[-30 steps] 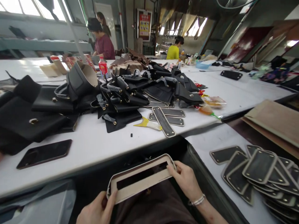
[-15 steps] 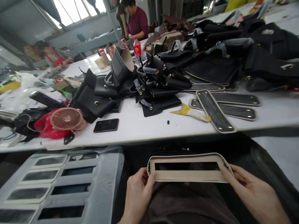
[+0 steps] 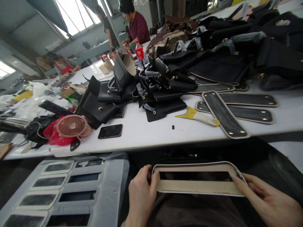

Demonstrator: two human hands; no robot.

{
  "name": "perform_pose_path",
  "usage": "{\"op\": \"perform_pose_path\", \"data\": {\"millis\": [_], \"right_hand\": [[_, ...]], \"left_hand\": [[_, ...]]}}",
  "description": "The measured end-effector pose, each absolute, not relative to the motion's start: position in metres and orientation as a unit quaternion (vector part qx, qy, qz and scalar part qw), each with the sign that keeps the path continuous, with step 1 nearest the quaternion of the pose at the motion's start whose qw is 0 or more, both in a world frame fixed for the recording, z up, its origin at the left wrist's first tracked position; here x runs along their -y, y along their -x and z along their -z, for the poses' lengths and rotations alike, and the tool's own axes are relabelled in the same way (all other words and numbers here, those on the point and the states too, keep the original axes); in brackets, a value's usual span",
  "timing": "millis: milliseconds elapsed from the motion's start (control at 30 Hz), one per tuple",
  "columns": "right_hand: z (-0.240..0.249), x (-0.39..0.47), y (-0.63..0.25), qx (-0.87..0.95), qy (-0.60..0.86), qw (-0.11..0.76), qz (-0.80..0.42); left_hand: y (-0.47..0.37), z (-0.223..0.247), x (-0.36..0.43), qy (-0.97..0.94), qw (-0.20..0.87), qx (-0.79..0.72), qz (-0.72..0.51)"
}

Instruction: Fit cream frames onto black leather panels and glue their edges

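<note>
Low in the view, a beige rectangular frame-like piece [image 3: 196, 186] with a white edge and a long dark slot is held over my lap. My left hand [image 3: 143, 192] pinches its left end between thumb and fingers. Its right end is gripped by my right hand [image 3: 265, 195], thumb on the near face and fingers behind. Just beyond, on the white table [image 3: 153, 135], lie dark strips with metal studs [image 3: 226, 115] and a yellow-handled tool [image 3: 197, 116].
Black bag pieces [image 3: 165, 97] are heaped across the table, with a red-labelled bottle [image 3: 139, 52] behind. A phone [image 3: 110, 131] and a pink fan [image 3: 72, 125] lie left. Below them is a grey tray [image 3: 111, 186] with framed panels. Other people work farther back.
The view has shifted, so the table items appear slightly lower and the left side shows more. The held piece sits a little lower and farther right; both hands keep their grip.
</note>
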State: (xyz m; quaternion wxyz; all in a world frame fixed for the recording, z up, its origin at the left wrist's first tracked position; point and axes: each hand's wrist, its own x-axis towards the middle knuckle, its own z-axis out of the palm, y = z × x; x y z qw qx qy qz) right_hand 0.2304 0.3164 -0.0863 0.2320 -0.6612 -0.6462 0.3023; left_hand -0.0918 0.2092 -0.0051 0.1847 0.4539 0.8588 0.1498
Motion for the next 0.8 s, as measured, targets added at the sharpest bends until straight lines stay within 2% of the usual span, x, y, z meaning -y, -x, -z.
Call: {"op": "perform_pose_path", "data": {"millis": [133, 400, 633, 800], "right_hand": [[0.071, -0.321, -0.222, 0.613, 0.675, 0.212, -0.351], [0.049, -0.322, -0.208, 0.606, 0.680, 0.208, -0.357], [0.043, -0.322, -0.204, 0.598, 0.685, 0.207, -0.360], [0.047, -0.319, -0.206, 0.617, 0.666, 0.229, -0.351]], "left_hand": [[0.098, 0.007, -0.223, -0.513, 0.199, -0.815, -0.182], [0.103, 0.016, -0.239, -0.530, 0.229, -0.795, -0.185], [0.119, -0.001, -0.221, -0.444, 0.396, -0.766, -0.244], [0.107, 0.005, -0.192, -0.391, 0.418, -0.802, -0.173]]}}
